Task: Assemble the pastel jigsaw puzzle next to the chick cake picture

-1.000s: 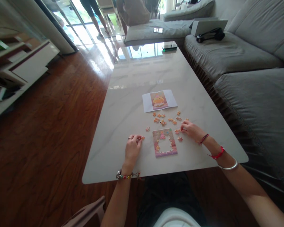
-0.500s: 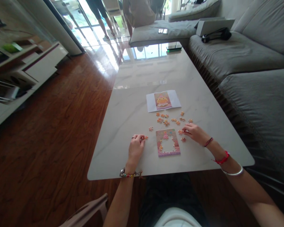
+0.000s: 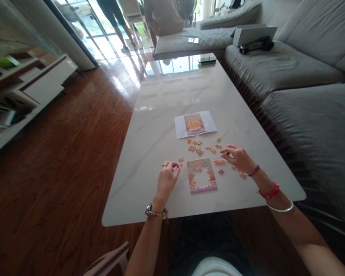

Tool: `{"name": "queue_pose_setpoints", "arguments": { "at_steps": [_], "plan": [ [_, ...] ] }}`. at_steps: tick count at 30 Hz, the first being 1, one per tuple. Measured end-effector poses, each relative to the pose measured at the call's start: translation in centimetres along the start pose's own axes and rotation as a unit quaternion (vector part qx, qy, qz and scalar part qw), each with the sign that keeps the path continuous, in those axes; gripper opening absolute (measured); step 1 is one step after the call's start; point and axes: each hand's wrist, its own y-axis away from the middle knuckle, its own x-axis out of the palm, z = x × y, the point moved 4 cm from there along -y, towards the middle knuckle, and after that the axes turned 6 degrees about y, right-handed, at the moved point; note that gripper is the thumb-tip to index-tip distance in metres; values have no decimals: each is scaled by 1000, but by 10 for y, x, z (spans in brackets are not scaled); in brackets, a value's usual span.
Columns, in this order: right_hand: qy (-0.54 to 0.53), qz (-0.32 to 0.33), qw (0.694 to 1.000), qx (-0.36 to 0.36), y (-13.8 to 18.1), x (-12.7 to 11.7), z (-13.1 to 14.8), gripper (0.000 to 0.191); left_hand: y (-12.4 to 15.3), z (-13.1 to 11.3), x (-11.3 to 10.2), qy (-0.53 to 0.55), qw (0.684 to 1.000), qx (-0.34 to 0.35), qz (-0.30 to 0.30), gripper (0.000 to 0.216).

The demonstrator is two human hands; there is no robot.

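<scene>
White stone with faint grey veining makes up the smooth, glossy table [image 3: 161,115] where the work lies.

Thumb and fingers of the left hand [image 3: 167,179] are pinched together on a small orange puzzle piece [image 3: 180,165], held at the tabletop just left of the puzzle [image 3: 202,187]. The right hand [image 3: 239,158] hovers palm down on the other side, fingers loosely curled and thumb near the forefinger; whether anything sits between them cannot be told.

Between the hands lies the puzzle, a flat pink and orange rectangle. Its border is joined all round and encloses a ragged opening in which the white stone shows. One knobbed piece [image 3: 180,158] lies just beyond the left fingertips. Three more pieces [image 3: 219,162] lie under and beside the right hand, near the puzzle's right edge. The loose pieces [image 3: 199,147], small, orange and lobed, are scattered just past the puzzle's far edge.

Beyond them lies a white paper sheet [image 3: 209,122] printed with a yellow figure on pink.

A beaded bracelet [image 3: 155,213] circles the left wrist. The right wrist carries a red cord [image 3: 268,191] and a silver bangle [image 3: 281,209].

A dark phone [image 3: 206,59] rests at the table's far end. A grey fabric sofa [image 3: 304,115] runs along the right, and polished brown wood floor [image 3: 60,161] spreads to the left.
</scene>
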Motion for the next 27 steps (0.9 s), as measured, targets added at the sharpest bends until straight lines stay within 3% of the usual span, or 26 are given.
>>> {"name": "queue_pose_setpoints", "arguments": {
  "at_steps": [4, 6, 8, 11, 14, 18, 23, 27],
  "plan": [
    [-129, 42, 990, 33, 8, 8, 9, 32, -9, -69, 30, 38, 991, 122, 41, 11],
    [-153, 41, 986, 45, 12, 14, 9, 27, -11, -94, 50, 34, 984, 161, 74, 12],
    [-146, 33, 987, 64, 13, 20, 3, 17, -14, -104, 64, 26, 979, 182, 94, 14],
    [-113, 36, 989, 86, 11, 26, -10, 13, -20, -92, 68, 14, 985, 154, 78, 19],
    [-30, 25, 997, 70, 6, 30, -18, 9, -27, -67, 55, -1, 994, 100, 41, 24],
    [53, 15, 997, 49, -1, 31, -16, 7, -30, -44, 38, -22, 997, 67, 36, 21],
    [19, -9, 999, 43, -10, 16, -1, 10, -34, -10, 22, -60, 998, -3, -19, 23],
    [-12, 10, 1000, 5, -23, 25, 20, 8, -36, 8, 22, -67, 997, -29, -2, 14]
  ]
}}
